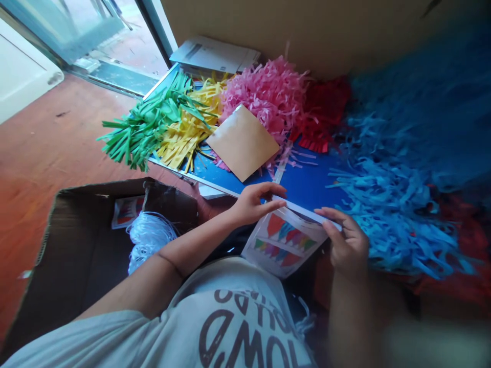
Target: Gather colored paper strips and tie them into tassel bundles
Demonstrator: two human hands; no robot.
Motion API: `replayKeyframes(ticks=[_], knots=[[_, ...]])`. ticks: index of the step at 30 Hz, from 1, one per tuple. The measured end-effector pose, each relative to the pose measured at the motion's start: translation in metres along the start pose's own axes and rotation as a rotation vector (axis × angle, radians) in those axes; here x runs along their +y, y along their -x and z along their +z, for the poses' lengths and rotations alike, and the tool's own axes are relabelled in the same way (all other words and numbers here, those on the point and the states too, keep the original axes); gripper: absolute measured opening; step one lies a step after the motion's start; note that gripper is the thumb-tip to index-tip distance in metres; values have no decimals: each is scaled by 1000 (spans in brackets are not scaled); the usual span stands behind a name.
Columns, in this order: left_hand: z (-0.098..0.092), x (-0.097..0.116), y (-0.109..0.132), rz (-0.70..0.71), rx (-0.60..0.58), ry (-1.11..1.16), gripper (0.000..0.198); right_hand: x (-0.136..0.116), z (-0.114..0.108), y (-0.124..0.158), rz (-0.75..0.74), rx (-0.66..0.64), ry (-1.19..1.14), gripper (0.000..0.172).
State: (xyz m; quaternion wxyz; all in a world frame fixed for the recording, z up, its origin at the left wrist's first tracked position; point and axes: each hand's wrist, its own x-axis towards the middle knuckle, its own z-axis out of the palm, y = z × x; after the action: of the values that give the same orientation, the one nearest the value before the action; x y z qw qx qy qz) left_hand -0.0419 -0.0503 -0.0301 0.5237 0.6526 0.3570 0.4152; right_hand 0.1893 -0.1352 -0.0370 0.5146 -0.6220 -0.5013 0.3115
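A clear plastic packet holding a printed card of coloured bunting flags hangs below a white top strip. My left hand pinches that strip at its left end, and my right hand grips its right end. Beyond the hands lies a blue board heaped with shredded paper fringe: green, yellow, pink and red. A square of tan card rests on the fringe.
A large mass of blue paper fringe fills the right side. At lower left, an open cardboard box holds white cord and a printed card. Loose papers lie behind the board, with a red floor to the left.
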Motion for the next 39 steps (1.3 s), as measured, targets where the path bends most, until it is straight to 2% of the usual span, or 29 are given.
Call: replayKeyframes(ticks=[2,6,10,16,21,24,27,32,36,39], knots=[[1,6,2,-21,4,-10,35,-8,-5,-2,17,-54,71,25],[1,14,6,16,26,-62,29,-19,-12,-7,-119,-113,196,17],[1,13,10,36,22,-78,24,-25,-14,-15,-177,-193,311,16],[8,8,16,20,39,68,28,-42,-10,-28,-264,-293,465,24],[15,11,18,78,52,82,26,-59,-1,-39,-349,-482,648,32],[18,8,20,133,95,107,32,-63,6,-40,-422,-481,750,31],[23,6,24,129,138,79,37,-64,12,-39,-502,-433,853,32],[30,5,24,219,169,-1,34,-69,15,-40,-675,-529,824,38],[27,-1,19,326,169,-174,25,-75,14,-43,-661,-574,837,36],[21,-11,14,409,150,-272,30,-76,15,-44,-627,-602,813,33]])
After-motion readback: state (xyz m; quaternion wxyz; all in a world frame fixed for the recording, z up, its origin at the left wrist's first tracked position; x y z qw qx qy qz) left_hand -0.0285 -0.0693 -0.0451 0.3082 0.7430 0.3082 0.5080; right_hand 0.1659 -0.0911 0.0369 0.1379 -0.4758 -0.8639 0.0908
